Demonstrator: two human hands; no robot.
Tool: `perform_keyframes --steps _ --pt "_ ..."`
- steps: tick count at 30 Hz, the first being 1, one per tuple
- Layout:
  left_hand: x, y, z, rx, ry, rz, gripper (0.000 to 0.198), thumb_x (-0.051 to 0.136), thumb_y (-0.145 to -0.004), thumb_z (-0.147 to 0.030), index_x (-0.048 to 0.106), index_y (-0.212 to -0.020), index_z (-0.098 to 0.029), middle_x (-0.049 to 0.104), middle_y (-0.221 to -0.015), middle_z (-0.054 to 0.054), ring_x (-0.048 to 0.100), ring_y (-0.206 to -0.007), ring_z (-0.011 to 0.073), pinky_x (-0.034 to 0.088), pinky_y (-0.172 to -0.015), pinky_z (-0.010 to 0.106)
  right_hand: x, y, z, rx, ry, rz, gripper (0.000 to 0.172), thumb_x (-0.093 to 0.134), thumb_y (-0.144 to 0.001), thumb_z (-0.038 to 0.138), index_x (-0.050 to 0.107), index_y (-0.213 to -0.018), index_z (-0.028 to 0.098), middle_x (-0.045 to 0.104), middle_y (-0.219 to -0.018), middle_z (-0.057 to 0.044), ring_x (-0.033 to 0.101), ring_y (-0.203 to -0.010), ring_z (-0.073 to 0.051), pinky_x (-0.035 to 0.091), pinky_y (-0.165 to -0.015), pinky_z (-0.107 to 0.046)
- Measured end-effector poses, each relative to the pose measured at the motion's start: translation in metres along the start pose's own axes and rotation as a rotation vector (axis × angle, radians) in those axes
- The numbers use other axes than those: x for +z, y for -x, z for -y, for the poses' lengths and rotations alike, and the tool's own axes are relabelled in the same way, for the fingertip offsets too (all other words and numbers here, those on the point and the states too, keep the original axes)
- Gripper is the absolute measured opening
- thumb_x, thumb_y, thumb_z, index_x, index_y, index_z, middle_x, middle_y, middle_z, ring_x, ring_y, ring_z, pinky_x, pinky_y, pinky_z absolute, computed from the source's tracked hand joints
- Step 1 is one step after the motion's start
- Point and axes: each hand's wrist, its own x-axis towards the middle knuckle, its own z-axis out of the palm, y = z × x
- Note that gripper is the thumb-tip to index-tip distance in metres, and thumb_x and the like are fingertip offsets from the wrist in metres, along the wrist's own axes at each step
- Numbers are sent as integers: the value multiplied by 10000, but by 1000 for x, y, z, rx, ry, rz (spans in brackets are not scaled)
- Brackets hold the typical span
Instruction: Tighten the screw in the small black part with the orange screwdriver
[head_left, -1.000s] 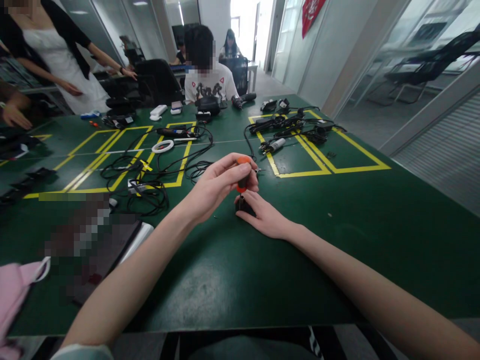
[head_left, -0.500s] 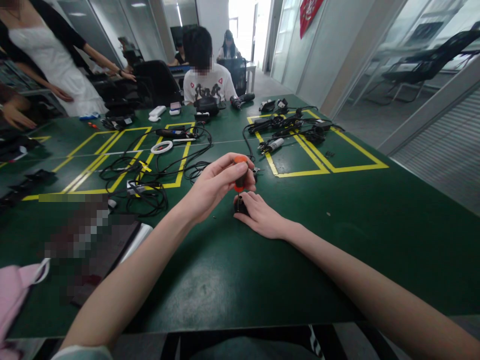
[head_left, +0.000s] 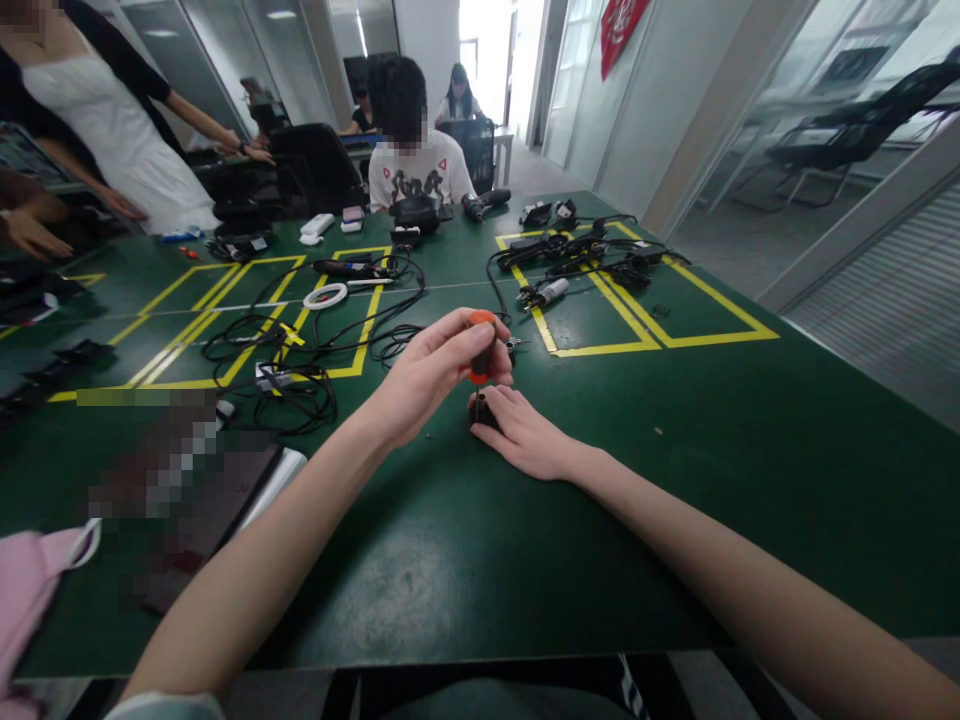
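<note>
Standing upright under the left hand (head_left: 431, 375) is one screwdriver (head_left: 481, 360) with an orange and black handle, its thin shaft pointing straight down into one small black part (head_left: 481, 410). The left grip is clenched around the handle, fingertips wrapped over the orange cap. Directly below that grip, the right hand (head_left: 525, 435) lies on the green bench (head_left: 750, 470) with its fingers pinching the black part, pinning it to the surface.

Just beyond the grip, up the bench, lies one small metal piece (head_left: 514, 345), too small to make out. Further out to the left of the grip sits a tangle of black cables (head_left: 292, 365) with one white ring (head_left: 325, 295) beside it, inside yellow taped rectangles. Further out to the right of the grip, a second cluster of black gear (head_left: 577, 250) and one silver cylinder (head_left: 553, 290) lie inside two more yellow outlines. Across the bench one person (head_left: 416, 165) sits, and two more stand off to the far left.
</note>
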Motion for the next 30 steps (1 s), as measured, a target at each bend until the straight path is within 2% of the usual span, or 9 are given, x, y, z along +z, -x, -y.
perform_keyframes --steps 3,6,9,13,18,21,24,28,30 --pt "0 -1 0 70 -111 -15 373 730 -937 -513 665 -1050 -163 708 -840 4 710 -789 125 543 -798 259 -1 0 1 -1 -4 -1 122 494 -1079 333 543 -1097 223 660 -1143 -125 580 -1087 -307 514 -1020 -534" --pt "0 -2 1 137 -222 -27 337 755 -937 -411 652 -1136 -159 734 -899 17 747 -841 128 568 -806 247 -1 0 1 0 -7 3 124 528 -1063 330 540 -1117 219 667 -1156 -130 587 -1093 -315 516 -1009 -537" --pt "-1 -2 4 168 -272 -71 317 825 -875 -324 615 -1063 -178 735 -938 13 777 -851 142 599 -817 255 -1 0 1 -2 -11 5 124 545 -1053 327 540 -1119 221 671 -1166 -134 592 -1100 -321 515 -1006 -540" --pt "-2 -1 5 206 -330 -105 446 884 -810 -318 476 -965 -226 675 -821 -48 760 -701 131 577 -662 229 -2 0 2 4 -21 4 114 548 -1048 313 534 -1109 218 672 -1187 -144 593 -1117 -327 512 -1012 -541" --pt "-5 -1 8 223 -423 -116 371 798 -899 -373 459 -944 -229 620 -771 -61 741 -649 121 579 -625 222 -4 0 5 11 -21 14 111 540 -1054 306 537 -1107 208 669 -1202 -153 597 -1107 -322 508 -1005 -530" --pt "-9 -3 17 319 -548 -137 289 711 -972 -387 512 -1115 -235 612 -759 -63 731 -630 120 587 -619 225 -4 -1 4 14 -13 16 104 521 -1063 300 544 -1085 202 670 -1161 -150 594 -1078 -320 509 -981 -529" --pt "-14 -5 27 482 -656 -146 422 648 -1018 -365 439 -1374 -283 631 -839 -44 691 -611 102 580 -598 222 -2 -2 3 5 -13 7 97 517 -1067 290 545 -1087 200 667 -1165 -150 586 -1068 -316 504 -973 -527" --pt "-19 -3 28 620 -854 -92 397 554 -1061 -366 455 -1437 -285 678 -1074 35 644 -640 79 563 -619 237 0 -1 1 -11 -13 -25 73 515 -1070 288 535 -1061 218 670 -1114 -131 581 -1024 -305 510 -931 -504" --pt "-20 -1 24 643 -897 -43 396 500 -1076 -368 476 -1459 -267 690 -1068 42 664 -684 97 572 -660 256 0 -1 1 -18 -10 -35 70 518 -1070 289 526 -1039 227 668 -1098 -124 581 -1012 -300 512 -919 -495"
